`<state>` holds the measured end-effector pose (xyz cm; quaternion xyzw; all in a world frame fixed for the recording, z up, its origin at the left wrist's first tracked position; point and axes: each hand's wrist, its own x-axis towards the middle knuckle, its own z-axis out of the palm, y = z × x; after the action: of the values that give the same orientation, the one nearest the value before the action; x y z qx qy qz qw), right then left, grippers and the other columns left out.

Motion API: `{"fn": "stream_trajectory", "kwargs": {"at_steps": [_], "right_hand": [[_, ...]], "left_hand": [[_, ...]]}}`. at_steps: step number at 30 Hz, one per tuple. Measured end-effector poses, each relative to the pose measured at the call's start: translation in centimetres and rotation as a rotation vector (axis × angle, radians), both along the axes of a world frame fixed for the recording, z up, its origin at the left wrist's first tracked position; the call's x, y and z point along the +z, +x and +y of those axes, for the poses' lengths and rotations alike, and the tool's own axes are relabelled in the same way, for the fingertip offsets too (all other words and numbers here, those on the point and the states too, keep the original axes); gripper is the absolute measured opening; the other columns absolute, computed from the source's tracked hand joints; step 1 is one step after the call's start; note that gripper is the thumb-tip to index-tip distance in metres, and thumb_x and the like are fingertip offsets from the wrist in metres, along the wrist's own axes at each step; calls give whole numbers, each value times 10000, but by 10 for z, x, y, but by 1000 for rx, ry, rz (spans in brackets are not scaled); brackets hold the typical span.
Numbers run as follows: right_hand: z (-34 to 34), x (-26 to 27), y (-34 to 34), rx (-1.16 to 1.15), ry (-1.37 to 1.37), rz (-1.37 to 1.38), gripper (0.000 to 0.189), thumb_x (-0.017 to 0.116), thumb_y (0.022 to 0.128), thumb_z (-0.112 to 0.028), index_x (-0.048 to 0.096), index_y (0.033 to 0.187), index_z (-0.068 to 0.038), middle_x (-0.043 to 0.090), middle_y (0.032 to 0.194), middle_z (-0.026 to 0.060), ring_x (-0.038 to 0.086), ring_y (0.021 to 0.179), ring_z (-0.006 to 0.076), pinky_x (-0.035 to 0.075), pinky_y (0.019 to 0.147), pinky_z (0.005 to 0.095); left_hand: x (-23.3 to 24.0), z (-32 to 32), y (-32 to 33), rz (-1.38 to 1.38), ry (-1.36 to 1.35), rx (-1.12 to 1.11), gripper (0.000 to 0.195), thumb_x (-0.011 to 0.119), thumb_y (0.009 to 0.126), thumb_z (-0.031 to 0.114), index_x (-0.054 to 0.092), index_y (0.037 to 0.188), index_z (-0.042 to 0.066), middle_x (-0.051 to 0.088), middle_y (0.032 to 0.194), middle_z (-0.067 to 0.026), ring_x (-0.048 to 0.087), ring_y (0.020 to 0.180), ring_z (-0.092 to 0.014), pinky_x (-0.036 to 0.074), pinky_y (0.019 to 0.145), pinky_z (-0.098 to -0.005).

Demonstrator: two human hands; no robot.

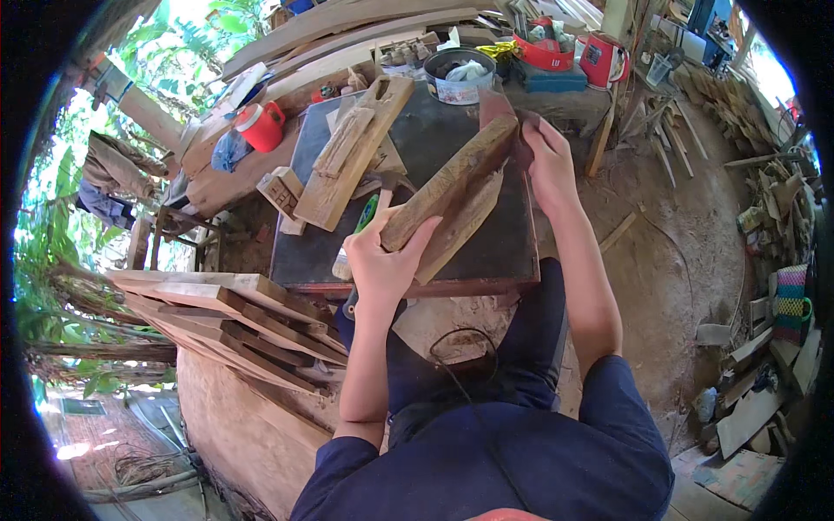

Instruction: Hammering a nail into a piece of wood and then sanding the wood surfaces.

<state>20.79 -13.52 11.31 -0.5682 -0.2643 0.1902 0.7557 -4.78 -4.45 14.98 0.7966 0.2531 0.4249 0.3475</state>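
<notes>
My left hand [384, 254] grips the near end of a thick wooden piece [449, 182], its thumb along the side. The piece slants away over a dark-topped table [515, 241]. At its far end, my right hand [549, 159] pinches a reddish-brown sheet [496, 112], which looks like sandpaper and lies against the wood. Below is a rough-edged wooden piece [462, 228]; whether the two are joined I cannot tell. Left of my left hand lie a brush [341, 266] with a green handle and a hammer [389, 182], partly hidden.
A slotted board [355, 156] and a small wooden block [281, 190] lie on the table's left. Behind it stand a tub [460, 77], a red container [544, 52] and a red jug [258, 126]. Stacked planks [228, 312] reach toward my left side. Wood scraps [749, 417] litter the right.
</notes>
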Motion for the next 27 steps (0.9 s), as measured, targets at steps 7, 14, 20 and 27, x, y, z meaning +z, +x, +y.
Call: {"fn": "stream_trajectory", "kwargs": {"at_steps": [7, 14, 20, 27], "right_hand": [[-1, -86, 2, -171, -259, -204, 294, 511, 1075, -184, 686, 1159, 37, 717, 1111, 49, 607, 1018, 151, 453, 955, 318], [-5, -9, -11, -129, -91, -46, 293, 514, 1091, -197, 673, 1190, 29, 702, 1089, 34, 596, 980, 140, 456, 918, 313], [-1, -94, 6, -124, -220, -120, 279, 516, 1103, -200, 672, 1165, 23, 679, 1052, 37, 549, 919, 110, 453, 851, 303], [-9, -35, -21, -194, -127, 20, 330, 526, 1084, -197, 679, 1305, -5, 714, 1156, 27, 631, 1059, 126, 470, 951, 281]], "left_hand": [[0, 5, 9, 25, -2, -12, 328, 905, 825, 207, 776, 1005, -35, 782, 806, -109, 707, 703, -87, 549, 693, -269], [8, -2, -3, 51, -118, -32, 298, 900, 840, 159, 772, 1012, -48, 770, 875, -22, 646, 796, -44, 537, 764, -244], [-6, 0, 7, -14, -21, -42, 334, 917, 813, 203, 777, 998, -38, 792, 832, -101, 718, 740, -85, 557, 718, -261], [0, -1, -1, -3, -31, 16, 348, 925, 804, 213, 784, 1022, -20, 792, 834, -110, 730, 733, -104, 559, 722, -273]]}}
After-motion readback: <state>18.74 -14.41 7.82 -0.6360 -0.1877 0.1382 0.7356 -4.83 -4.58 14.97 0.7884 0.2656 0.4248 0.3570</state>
